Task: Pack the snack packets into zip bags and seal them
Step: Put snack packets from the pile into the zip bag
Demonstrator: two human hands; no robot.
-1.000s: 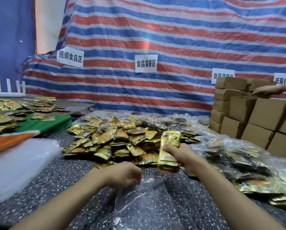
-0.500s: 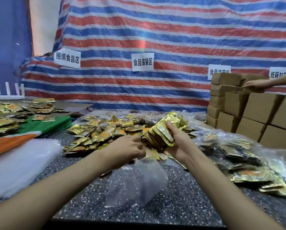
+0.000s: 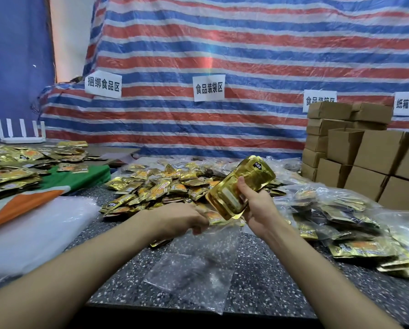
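Over the speckled table [image 3: 281,281], both forearms [image 3: 80,269] are bare right down to slim wrists; left hand [image 3: 182,222] and right hand [image 3: 258,210] are bare too

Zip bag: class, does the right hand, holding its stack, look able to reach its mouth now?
Probably yes: the left hand grips the zip bag just below the right hand and its stack, nothing between.

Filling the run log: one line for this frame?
step: loading bag | left hand: grips mouth of zip bag | right hand: holds stack of gold packets tilted, near bag mouth | bag: looks empty
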